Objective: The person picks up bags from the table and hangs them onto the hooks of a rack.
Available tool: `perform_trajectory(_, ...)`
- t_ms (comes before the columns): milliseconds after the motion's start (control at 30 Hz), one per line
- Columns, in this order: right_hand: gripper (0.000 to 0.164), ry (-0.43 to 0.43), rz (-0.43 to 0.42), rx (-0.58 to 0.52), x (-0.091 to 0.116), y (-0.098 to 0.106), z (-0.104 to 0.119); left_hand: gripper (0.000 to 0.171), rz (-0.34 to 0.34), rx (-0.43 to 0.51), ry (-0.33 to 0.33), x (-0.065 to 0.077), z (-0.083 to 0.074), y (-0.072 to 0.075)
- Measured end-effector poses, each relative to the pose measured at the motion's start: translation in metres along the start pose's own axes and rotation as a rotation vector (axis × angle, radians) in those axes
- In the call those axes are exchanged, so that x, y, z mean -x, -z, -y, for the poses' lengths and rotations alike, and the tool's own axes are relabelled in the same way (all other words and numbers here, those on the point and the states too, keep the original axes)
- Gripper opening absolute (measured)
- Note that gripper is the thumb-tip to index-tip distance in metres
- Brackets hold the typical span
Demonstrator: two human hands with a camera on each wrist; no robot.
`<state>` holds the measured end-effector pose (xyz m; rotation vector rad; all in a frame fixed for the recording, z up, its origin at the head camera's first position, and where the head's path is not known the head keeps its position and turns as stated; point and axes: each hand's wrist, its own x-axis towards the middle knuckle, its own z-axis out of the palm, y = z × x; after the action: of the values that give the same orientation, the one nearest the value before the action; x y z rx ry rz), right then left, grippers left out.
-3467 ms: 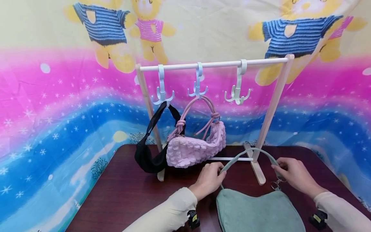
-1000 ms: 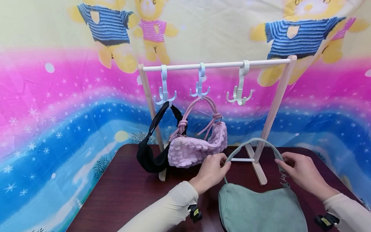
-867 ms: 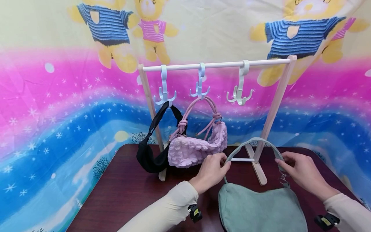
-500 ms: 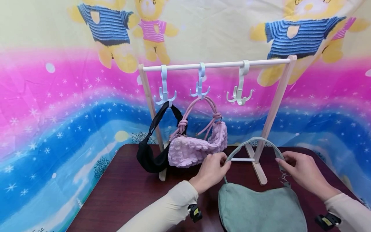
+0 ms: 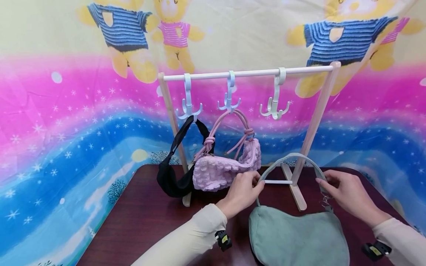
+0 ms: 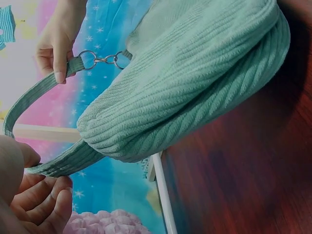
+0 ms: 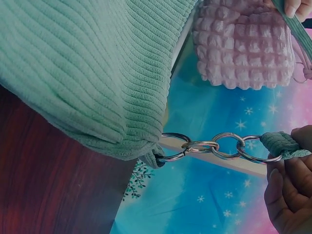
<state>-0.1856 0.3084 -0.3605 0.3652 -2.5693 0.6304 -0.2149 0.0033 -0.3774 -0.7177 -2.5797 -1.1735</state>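
A green corduroy shoulder bag (image 5: pixel 299 234) hangs by its strap between my two hands, in front of a rack. My left hand (image 5: pixel 242 193) pinches the left side of the strap (image 6: pixel 34 95) between thumb and fingers. On the strap's other side, my right hand (image 5: pixel 349 195) pinches the end just above the metal ring links (image 7: pixel 214 146). The strap arches upward between the hands. In the head view the bag's bottom is cut off by the frame edge. A pale green hook (image 5: pixel 274 107) hangs bare on the rack's right part, above the strap.
The wooden rack (image 5: pixel 316 118) stands on a dark red table (image 5: pixel 133 221). From its left hook (image 5: pixel 188 105) hangs a black bag (image 5: pixel 173 181); from the middle hook (image 5: pixel 229 99), a pink puffy bag (image 5: pixel 221 171), close to my left hand. A printed cloth (image 5: pixel 83 129) hangs behind.
The green bag and its strap have risen a little, with both hands keeping their pinch on the strap. The rack and the two hanging bags stay in place.
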Motion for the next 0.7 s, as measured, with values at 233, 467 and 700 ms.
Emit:
perform_trajectory(233, 0.013, -0.006, 0.002, 0.003, -0.0019, 0.002, 0.0016, 0.012, -0.016, 0.002, -0.008, -0.0011, -0.0003, 0.0017)
perform_trajectory(467, 0.012, -0.006, -0.01, 0.001, -0.003, 0.0049, 0.0053, 0.013, -0.012, 0.008, 0.001, -0.0011, -0.0012, 0.0044)
perform_trajectory(700, 0.01, 0.011, -0.033, 0.003, -0.0044, 0.0075, 0.0093, 0.013, -0.027, 0.016, -0.006, -0.0026, -0.003, 0.0078)
